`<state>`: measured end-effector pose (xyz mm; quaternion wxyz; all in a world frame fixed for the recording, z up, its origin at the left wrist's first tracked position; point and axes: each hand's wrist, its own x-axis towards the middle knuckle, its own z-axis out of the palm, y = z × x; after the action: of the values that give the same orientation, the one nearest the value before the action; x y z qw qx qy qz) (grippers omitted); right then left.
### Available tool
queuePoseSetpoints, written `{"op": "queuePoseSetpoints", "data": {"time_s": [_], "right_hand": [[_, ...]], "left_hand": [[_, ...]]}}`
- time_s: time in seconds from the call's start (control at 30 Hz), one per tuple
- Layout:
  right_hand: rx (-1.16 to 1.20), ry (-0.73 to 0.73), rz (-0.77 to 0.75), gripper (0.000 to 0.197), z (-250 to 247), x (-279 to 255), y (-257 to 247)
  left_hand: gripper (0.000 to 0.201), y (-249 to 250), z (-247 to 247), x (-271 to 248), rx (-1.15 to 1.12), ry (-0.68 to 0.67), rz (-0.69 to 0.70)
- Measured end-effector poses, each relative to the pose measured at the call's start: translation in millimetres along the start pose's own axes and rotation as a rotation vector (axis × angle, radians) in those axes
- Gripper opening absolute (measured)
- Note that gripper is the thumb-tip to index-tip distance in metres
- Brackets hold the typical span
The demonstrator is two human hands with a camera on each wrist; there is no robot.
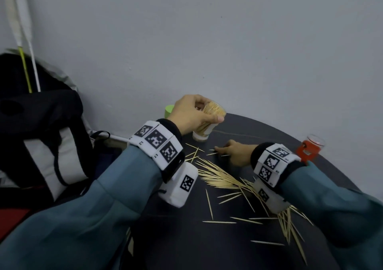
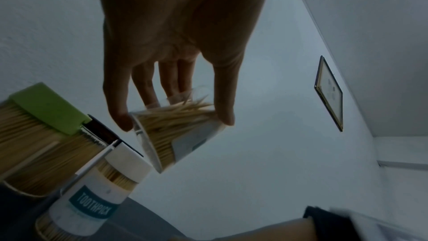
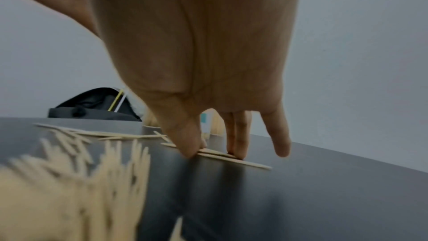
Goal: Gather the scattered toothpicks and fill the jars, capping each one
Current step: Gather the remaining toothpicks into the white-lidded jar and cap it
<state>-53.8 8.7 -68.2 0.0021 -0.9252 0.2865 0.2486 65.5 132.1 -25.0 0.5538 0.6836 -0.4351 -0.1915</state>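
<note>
The dark bench (image 1: pixel 238 249) carries a spread of loose toothpicks (image 1: pixel 223 180) in front of the person. At its far edge the left hand (image 1: pixel 192 114) grips an uncapped, tilted jar (image 1: pixel 209 120) packed with toothpicks. Only the left wrist view shows two more filled jars, a green-capped jar (image 2: pixel 34 135) and a white-capped jar (image 2: pixel 97 190) labelled TOOTHPICK. The right hand (image 1: pixel 236 153) pinches a few toothpicks (image 3: pixel 222 157) against the bench; the right wrist view shows thumb and fingertips pressing them.

Black and grey bag (image 1: pixel 41 124) left of dark table (image 1: pixel 207 249), framed picture (image 2: pixel 329 92) on wall
</note>
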Motion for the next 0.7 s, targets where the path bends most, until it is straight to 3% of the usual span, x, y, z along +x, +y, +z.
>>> {"op": "queuePoseSetpoints", "data": {"time_s": [0.13, 0.3, 0.47, 0.7], "right_hand": [[0.022, -0.038, -0.027, 0.060, 5, -26, -12], [-0.020, 0.004, -0.095, 0.079, 15, -50, -24], [-0.033, 0.115, -0.136, 0.054, 18, -49, -34], [-0.048, 0.116, -0.036, 0.041, 19, -43, -46]], "left_hand": [[0.059, 2, -1, -4, 0.009, 0.000, 0.005], [0.056, 2, -4, -10, 0.038, 0.018, 0.006], [0.054, 0, -9, -16, 0.033, 0.018, 0.015], [0.052, -2, -14, -19, 0.043, 0.016, -0.016]]}}
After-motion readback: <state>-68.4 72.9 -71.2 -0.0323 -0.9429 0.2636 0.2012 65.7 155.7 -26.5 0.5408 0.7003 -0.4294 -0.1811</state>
